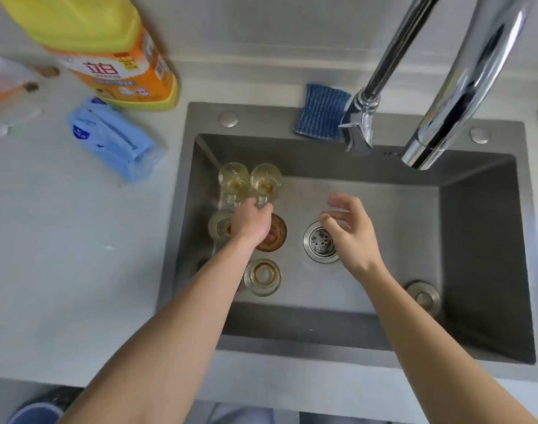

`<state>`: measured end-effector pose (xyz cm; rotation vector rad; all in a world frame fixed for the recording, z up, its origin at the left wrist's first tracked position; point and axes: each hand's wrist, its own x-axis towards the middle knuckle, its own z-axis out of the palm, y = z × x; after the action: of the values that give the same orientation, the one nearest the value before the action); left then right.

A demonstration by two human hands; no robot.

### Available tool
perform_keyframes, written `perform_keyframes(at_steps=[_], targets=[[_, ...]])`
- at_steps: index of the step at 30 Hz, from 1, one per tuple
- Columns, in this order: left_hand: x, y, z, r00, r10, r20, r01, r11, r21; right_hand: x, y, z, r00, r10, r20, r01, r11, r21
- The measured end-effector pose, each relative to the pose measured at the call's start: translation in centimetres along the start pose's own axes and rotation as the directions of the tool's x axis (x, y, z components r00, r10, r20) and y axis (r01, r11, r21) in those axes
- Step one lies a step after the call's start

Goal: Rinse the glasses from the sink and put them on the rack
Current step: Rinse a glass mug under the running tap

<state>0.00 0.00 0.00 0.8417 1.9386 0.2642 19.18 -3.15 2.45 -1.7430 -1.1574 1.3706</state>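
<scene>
Deep in the sink [476,240], the left hand [252,223] curls its fingers around a stemmed glass [265,182] among the glasses [263,276] clustered along the left wall, while the right hand [350,232] hovers half open and empty above the drain [319,241], with bare basin floor stretching to the right.

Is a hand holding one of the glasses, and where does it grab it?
The left hand reaches a stemmed glass at its stem; a closed grip cannot be told. The right hand is open, holding nothing.
</scene>
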Motion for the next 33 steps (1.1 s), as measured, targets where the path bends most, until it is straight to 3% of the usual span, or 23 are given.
perform_keyframes(at_steps=[12,19,26,33], targets=[[3.0,0.3,1.8,0.997,-0.078,-0.021,0.073,0.982,-0.172,0.4,0.3,-0.5,0.998,0.024,-0.056,-0.023,0.999,0.025],[1.2,1.5,1.6,0.993,-0.031,-0.113,0.016,0.991,-0.135,0.5,-1.1,-2.2,0.994,-0.043,-0.099,0.045,0.999,0.020],[-2.9,1.2,0.4,0.986,0.139,-0.096,-0.153,0.976,-0.157,0.2,-5.8,-3.1,0.962,-0.215,-0.167,0.219,0.976,0.002],[-8.4,2.2,-1.0,0.952,0.304,-0.042,-0.306,0.932,-0.196,0.3,-10.3,-3.2,0.959,-0.283,0.027,0.284,0.955,-0.086]])
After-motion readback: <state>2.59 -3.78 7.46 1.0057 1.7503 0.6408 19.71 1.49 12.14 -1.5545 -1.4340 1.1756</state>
